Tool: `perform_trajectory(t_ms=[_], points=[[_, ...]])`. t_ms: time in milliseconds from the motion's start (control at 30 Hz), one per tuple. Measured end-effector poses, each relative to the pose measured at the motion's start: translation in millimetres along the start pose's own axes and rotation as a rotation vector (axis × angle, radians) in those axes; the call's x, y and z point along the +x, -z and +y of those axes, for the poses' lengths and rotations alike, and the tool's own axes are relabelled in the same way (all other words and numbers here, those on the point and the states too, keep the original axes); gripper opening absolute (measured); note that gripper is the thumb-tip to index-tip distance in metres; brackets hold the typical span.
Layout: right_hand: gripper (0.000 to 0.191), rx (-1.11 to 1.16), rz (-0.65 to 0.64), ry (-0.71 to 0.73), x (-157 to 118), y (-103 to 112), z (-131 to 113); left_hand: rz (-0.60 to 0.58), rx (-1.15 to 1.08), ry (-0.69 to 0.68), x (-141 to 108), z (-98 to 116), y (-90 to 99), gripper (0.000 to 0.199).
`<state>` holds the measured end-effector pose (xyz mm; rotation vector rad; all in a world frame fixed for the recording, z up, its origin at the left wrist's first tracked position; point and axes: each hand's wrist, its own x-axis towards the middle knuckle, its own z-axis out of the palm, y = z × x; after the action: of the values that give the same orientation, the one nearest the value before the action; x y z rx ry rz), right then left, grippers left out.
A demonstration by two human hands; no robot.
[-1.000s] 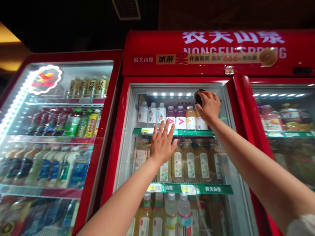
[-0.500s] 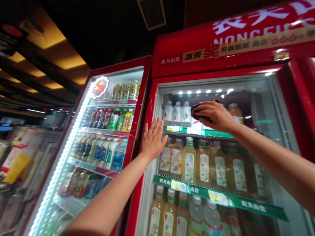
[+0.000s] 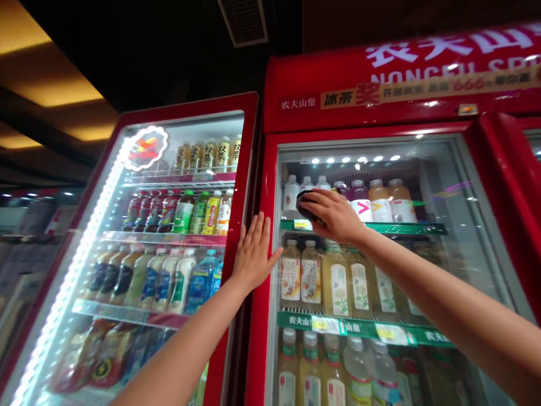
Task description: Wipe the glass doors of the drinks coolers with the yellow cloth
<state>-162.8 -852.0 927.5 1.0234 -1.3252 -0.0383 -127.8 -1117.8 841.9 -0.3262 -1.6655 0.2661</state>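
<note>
My right hand (image 3: 338, 217) is wrapped round a dark cloth-like pad (image 3: 310, 206) and holds it against the glass door (image 3: 380, 259) of the red fridge, over the top shelf of bottles. The pad's exact kind cannot be made out, as my fingers cover part of it. Flat on the left edge of the red door frame (image 3: 262, 304), my left hand (image 3: 253, 254) has its fingers spread and nothing in it.
Left of my left hand stands a second lit fridge (image 3: 249, 141) with rows of drinks and a round glowing sign (image 3: 146, 148). Bottles (image 3: 338, 282) fill the shelves behind the glass. A ceiling vent (image 3: 244, 21) is overhead.
My right hand has slid left across the glass with the pad, uncovering purple and orange bottles. My left hand stays on the frame. The view has shifted slightly.
</note>
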Motion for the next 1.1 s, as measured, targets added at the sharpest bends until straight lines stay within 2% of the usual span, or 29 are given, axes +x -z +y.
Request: perform_trajectory(t_ms=[100,200,267,300,433,500,567,700,767,833,967,1033,1100], points=[[0.046,-0.109,0.152,-0.321,29.9,-1.9,23.8,0.025,-0.048,-0.015,-2.7,-3.6,-5.5,0.085],[0.046,-0.152,0.209,-0.532,80.2,-17.1,21.2,0.055,-0.068,-0.002,-4.6,-3.6,-10.2,0.085],[0.045,-0.131,0.182,-0.518,96.6,-28.4,2.4,0.053,-0.072,-0.004,-5.5,-3.5,-11.7,0.085],[0.045,-0.107,0.155,-0.469,95.7,-32.8,-10.2,0.047,-0.075,-0.01,-6.1,-3.4,-12.0,0.086],[0.043,0.019,0.019,-0.174,54.0,-37.6,-58.0,0.019,-0.083,-0.022,-11.4,-0.5,-11.5,0.09],[0.043,0.035,-0.034,-0.115,41.3,-35.6,-67.6,0.007,-0.076,-0.032,-17.2,2.0,-10.0,0.09],[0.043,0.001,-0.037,-0.17,50.2,-35.5,-65.1,-0.007,-0.066,-0.059,-25.0,3.3,-7.5,0.086],[0.046,-0.09,0.066,-0.435,98.0,-43.0,-53.1,-0.062,-0.036,-0.14,-44.5,-1.3,-0.4,0.077],[0.048,-0.101,0.075,-0.478,103.5,-46.7,-60.9,-0.101,-0.029,-0.177,-56.2,-7.6,4.3,0.075],[0.049,-0.104,0.025,-0.439,85.9,-47.0,-81.3,-0.144,-0.037,-0.212,-70.2,-16.9,11.0,0.074],[0.057,-0.136,-0.144,-0.326,19.1,-32.1,-132.4,-0.229,-0.073,-0.246,-104.4,-46.9,30.3,0.071],[0.061,-0.159,-0.186,-0.329,-5.9,-22.6,-147.3,-0.256,-0.089,-0.221,-121.0,-67.0,40.1,0.072],[0.063,-0.162,-0.204,-0.346,-19.0,-18.8,-152.8,-0.271,-0.093,-0.183,-134.2,-87.6,48.2,0.073]])
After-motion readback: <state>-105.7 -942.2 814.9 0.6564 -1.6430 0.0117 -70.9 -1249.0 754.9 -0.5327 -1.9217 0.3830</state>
